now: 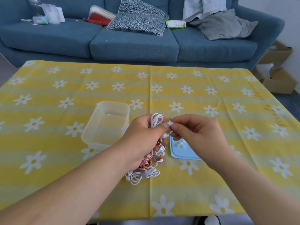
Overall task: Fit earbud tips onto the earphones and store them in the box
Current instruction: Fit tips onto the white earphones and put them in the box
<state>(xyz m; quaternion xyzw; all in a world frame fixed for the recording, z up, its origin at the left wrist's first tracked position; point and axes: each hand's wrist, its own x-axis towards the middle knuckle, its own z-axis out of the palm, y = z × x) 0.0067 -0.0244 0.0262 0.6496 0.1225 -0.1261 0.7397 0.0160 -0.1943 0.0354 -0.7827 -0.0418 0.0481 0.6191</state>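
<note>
At the near middle of the table, in the head view, both hands meet above a yellow tablecloth printed with white daisies [65, 88]. The left hand [146, 137] is curled round a coiled bundle of white wired earphones [156, 120], whose loops stick out at 12 o'clock from its fist. The right hand [196, 133], at 3 o'clock from the left, pinches a small white earbud end [170, 123] between thumb and forefinger, right against the left thumb. Whether a tip already sits on it cannot be told.

A clear rectangular plastic box [107, 125] stands open at 9 o'clock from the left hand. A flat light-blue plastic tray [186, 153] lies under the right hand, at 6 o'clock from its fingers, with several loose white silicone earbud tips [179, 143] on it. At 6 o'clock from the left hand, a red-and-white earphone bundle [146, 161] lies on the cloth, with another white earphone bundle [146, 173] just beyond it, nearer the person.

A blue fabric sofa [129, 41] fills the 12 o'clock side beyond the table.
</note>
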